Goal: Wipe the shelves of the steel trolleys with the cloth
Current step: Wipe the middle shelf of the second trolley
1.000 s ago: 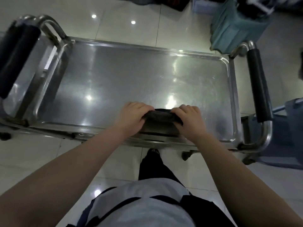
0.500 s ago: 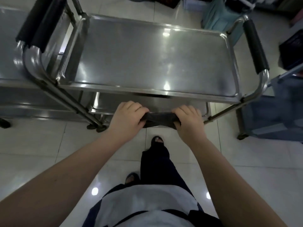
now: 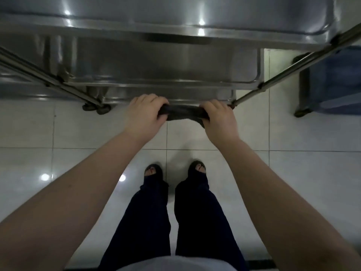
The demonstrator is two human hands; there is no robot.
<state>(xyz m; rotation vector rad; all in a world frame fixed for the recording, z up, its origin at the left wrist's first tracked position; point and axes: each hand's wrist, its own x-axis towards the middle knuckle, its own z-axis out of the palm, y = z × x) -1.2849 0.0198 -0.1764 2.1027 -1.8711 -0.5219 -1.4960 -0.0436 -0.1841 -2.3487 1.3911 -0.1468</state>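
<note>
1. A person stands on a glossy white tiled floor (image 3: pixel 58 124), facing a stainless-steel trolley (image 3: pixel 168 34) that fills the far part of the scene.
2. The left hand (image 3: pixel 143 115) is closed tight round the left end of a dark, rolled-up cloth (image 3: pixel 184 114), with its fingers curled over the top.
3. The right hand (image 3: pixel 218 119) grips the right end the same way, and the cloth is stretched between the two fists.
4. The cloth sits at the near rim of the trolley's lowest shelf (image 3: pixel 168 93). Whether it touches the steel cannot be told.
5. Farther off are the middle shelf (image 3: pixel 166 63) and the bright, light-flecked top shelf (image 3: pixel 175 8).
6. A dark caster wheel (image 3: pixel 101 110) rests on the floor just left of the left hand, at the foot of a slanting steel leg (image 3: pixel 48 79).
7. A blue object on a dark frame (image 3: pixel 336 81) stands at the right, apart from the trolley.
8. Nearest the camera are dark trousers (image 3: pixel 195 222) and dark open-toed sandals (image 3: pixel 153 171).
</note>
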